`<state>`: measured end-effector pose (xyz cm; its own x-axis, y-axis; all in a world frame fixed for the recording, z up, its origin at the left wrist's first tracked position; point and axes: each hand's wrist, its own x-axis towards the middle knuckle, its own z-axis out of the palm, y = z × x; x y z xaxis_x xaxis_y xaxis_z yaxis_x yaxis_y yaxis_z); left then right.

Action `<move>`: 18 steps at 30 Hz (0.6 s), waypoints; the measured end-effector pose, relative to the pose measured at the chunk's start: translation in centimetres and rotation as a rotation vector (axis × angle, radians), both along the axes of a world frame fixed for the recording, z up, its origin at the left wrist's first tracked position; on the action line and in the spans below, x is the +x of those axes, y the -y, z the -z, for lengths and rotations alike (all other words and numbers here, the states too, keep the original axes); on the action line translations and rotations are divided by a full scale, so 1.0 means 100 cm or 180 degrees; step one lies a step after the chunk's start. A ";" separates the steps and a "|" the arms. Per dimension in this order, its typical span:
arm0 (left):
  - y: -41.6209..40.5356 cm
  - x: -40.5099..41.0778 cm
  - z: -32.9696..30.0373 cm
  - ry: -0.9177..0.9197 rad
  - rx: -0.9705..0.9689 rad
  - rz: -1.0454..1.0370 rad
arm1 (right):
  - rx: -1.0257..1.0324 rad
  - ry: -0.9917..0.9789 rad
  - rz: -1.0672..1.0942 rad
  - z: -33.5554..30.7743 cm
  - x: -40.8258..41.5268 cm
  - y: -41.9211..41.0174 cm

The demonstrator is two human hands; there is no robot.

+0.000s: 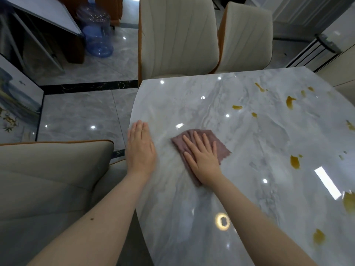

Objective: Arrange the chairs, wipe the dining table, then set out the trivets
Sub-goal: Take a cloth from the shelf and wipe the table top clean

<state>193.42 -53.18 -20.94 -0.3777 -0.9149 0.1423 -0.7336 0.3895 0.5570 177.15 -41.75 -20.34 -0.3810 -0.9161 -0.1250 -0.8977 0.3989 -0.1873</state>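
A blue water jug (98,33) stands on the glossy grey tiled floor (80,116) beside a dark cabinet (38,41).

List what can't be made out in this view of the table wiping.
- Table: its right and near parts are cut off by the frame edges, so any stains there are unseen.
- Cloth: partly covered by the right hand.
- Near chair: cut off by the left and bottom edges.
- Trivets: none in view.
- Left hand: edges motion-blurred.
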 end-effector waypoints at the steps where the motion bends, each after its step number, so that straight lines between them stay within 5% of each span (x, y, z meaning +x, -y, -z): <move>1: -0.002 0.005 -0.001 0.0107 0.0006 -0.0088 | 0.0053 -0.0037 0.0189 -0.001 -0.005 0.004; 5: -0.006 0.008 0.000 0.0150 0.0237 -0.0423 | 0.0167 -0.0005 0.0675 -0.001 -0.006 0.060; 11: -0.003 0.004 0.005 -0.0020 0.0283 -0.0503 | 0.0137 0.0068 -0.0059 -0.001 0.021 0.135; 15: 0.003 0.008 0.008 -0.0255 0.0520 -0.0495 | -0.0148 -0.0129 -0.0827 0.000 0.047 0.072; 18: 0.002 0.009 0.008 -0.0329 0.0542 -0.0423 | -0.0097 -0.0123 -0.0755 0.003 0.020 0.014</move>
<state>194.35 -53.38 -21.72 -0.2440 -0.9697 0.0133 -0.7078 0.1874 0.6811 179.10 -43.14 -20.60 -0.1587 -0.9836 -0.0854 -0.9723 0.1707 -0.1598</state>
